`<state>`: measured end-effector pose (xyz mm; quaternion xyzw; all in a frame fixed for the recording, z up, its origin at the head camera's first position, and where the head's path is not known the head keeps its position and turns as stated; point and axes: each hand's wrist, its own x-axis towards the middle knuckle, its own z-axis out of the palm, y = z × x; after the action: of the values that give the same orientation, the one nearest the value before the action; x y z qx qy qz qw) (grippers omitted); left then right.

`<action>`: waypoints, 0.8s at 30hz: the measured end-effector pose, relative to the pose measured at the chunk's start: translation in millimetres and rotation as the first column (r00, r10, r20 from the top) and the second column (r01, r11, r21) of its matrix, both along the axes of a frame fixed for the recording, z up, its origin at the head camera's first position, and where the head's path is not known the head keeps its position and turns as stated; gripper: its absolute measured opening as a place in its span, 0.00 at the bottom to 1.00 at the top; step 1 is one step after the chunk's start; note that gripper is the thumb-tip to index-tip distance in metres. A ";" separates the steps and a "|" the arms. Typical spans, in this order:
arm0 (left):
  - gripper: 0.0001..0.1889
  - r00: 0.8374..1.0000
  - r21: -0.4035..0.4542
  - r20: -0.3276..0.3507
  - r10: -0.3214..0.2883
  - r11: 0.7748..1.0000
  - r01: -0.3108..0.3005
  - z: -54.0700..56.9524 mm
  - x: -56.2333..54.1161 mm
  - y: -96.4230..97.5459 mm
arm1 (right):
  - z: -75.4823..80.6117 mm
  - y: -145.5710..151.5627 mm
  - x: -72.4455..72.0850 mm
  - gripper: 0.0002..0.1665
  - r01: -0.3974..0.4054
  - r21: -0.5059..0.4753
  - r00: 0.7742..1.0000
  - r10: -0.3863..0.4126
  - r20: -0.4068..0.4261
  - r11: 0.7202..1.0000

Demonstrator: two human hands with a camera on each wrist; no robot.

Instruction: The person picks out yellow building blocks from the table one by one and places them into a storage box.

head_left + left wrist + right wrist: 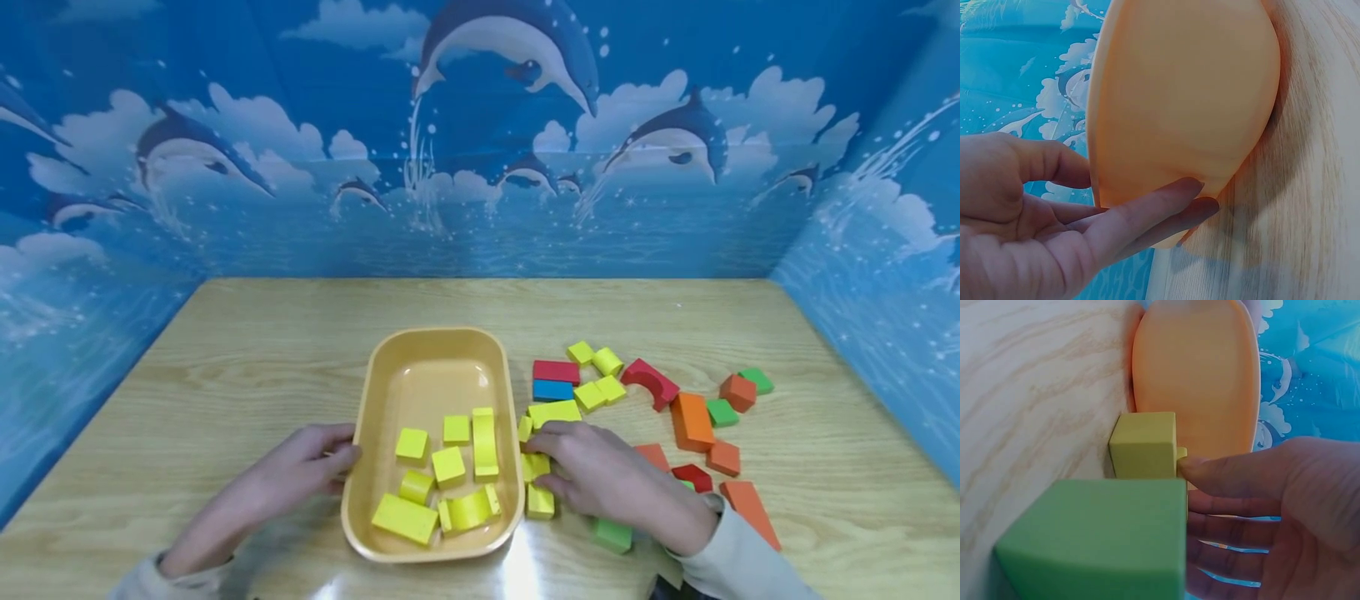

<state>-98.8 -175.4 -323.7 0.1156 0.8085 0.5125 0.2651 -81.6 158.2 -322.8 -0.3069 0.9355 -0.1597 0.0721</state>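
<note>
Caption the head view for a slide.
Left hand against a tan tray holding yellow blocks, right hand among loose yellow blocks beside it.

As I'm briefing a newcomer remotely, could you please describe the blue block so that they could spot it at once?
On the wood-grain table, find the tan tray holding yellow blocks. Right of it in the head view, the blue rectangular block lies just on the near side of a red rectangular block. Its colour sets it apart: no other visible block is blue.
</note>
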 end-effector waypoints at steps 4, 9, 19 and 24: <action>0.24 1.000 -0.009 0.009 0.007 1.000 -0.007 0.2 0.1 0.9 | -1.1 -0.9 -0.9 0.21 0.009 0.012 1.000 -0.009 -0.025 1.000; 0.24 1.000 -0.007 0.005 0.004 1.000 -0.004 0.2 0.2 0.6 | -3.1 -1.9 -1.8 0.25 0.029 0.044 0.999 -0.028 -0.029 0.999; 0.25 1.000 -0.006 -0.007 0.008 1.000 -0.008 0.0 0.4 -0.2 | -11.4 -4.8 -4.1 0.39 0.097 0.020 0.995 -0.098 0.038 0.995; 0.24 1.000 -0.001 -0.013 0.009 1.000 -0.009 -1.1 0.3 0.2 | -15.0 -3.8 -7.8 0.30 0.075 0.052 0.997 -0.074 -0.003 0.996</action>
<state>-98.6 -175.2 -324.8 0.1152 0.8111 0.5124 0.2577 -89.4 154.4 -337.8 -0.2699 0.9501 -0.1379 0.0735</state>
